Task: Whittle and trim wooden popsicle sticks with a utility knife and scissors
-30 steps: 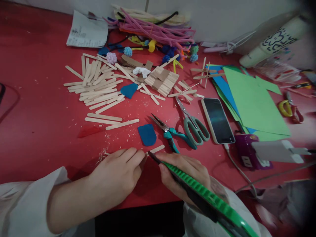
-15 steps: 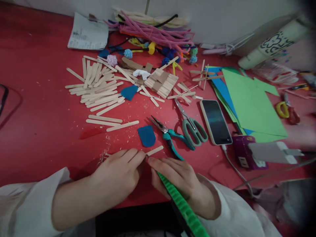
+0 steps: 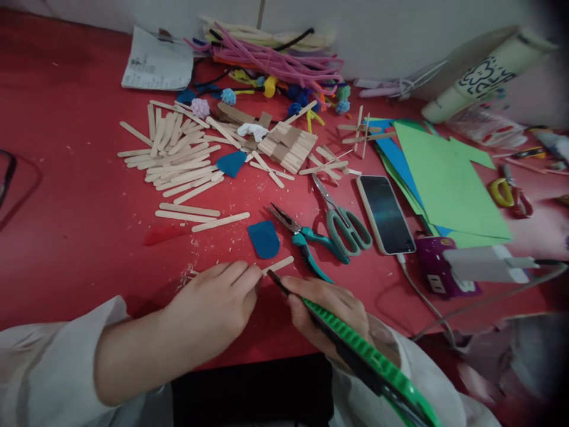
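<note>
My left hand (image 3: 217, 305) is closed on a wooden craft stick (image 3: 279, 265) near the table's front edge. One rounded end of the stick sticks out to the right of the fingers; the rest is mostly hidden under the hand. My right hand (image 3: 331, 308) grips a green and black utility knife (image 3: 377, 362), its dark tip beside the stick and close to my left fingertips. Whether the blade touches the wood I cannot tell. Just beyond the hands lie a blue felt piece (image 3: 264, 239), teal needle-nose pliers (image 3: 302, 237) and green-handled scissors (image 3: 347, 228).
A heap of loose craft sticks (image 3: 178, 148) covers the middle left. Pink pipe cleaners (image 3: 275, 62) lie along the wall. To the right are a phone (image 3: 386, 214) on a cable, green paper (image 3: 448, 184), a purple adapter (image 3: 438, 267) and a leaning tumbler (image 3: 484, 77).
My right hand has drawn back slightly to the right and turned, so the knife's tip now shows. The left hand stays on the stick. The whole view has shifted a little.
</note>
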Available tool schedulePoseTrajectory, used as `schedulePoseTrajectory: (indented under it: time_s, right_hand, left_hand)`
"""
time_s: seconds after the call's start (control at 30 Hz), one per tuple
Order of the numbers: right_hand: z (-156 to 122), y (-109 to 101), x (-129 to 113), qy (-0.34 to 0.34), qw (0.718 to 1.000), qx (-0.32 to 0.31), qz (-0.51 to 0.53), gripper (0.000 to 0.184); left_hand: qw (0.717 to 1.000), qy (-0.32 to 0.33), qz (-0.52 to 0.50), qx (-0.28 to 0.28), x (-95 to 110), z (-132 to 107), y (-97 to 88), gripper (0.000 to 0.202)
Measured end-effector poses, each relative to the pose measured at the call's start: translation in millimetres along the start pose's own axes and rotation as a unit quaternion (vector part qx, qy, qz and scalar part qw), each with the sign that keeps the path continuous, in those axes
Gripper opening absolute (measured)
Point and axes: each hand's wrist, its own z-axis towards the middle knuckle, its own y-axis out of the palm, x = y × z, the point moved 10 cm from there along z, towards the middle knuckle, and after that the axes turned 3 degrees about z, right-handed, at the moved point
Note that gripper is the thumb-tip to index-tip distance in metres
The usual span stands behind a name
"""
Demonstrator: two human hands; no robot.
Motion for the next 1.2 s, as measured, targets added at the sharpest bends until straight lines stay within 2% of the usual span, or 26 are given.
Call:
schedulePoseTrajectory:
  time_s: [0.27, 0.53, 0.83, 1.07, 1.2]
  right_hand:
    - [-0.9, 5.3, 0.5, -0.016, 1.0, 0.0, 0.003, 0.025]
    - [0.4, 1.7, -1.4, -0.006, 1.0, -0.017, -0.014, 0.024]
    - [-0.1, 5.3, -1.7, -0.015, 1.0, -0.018, -0.02, 0.02]
    - [-2.7, 6.1, -2.4, -0.019, 0.999, -0.02, -0.028, 0.022]
    - [0.8, 9.9, -5.5, -0.035, 0.997, -0.042, -0.049, 0.021]
  left_hand:
    - [1.0, -0.014, 0.008, 0.007, -2.4, -2.2, -1.0, 0.025]
    - [1.0, -0.008, -0.013, -0.016, -1.6, -2.8, 3.5, 0.026]
    - [1.0, -0.017, 0.001, 0.022, -2.3, -2.6, -4.1, 0.023]
    - [0.999, -0.017, -0.005, 0.029, -2.5, -2.9, -4.8, 0.028]
    - [1.0, -0.017, -0.001, 0.026, -2.4, -2.4, -5.2, 0.027]
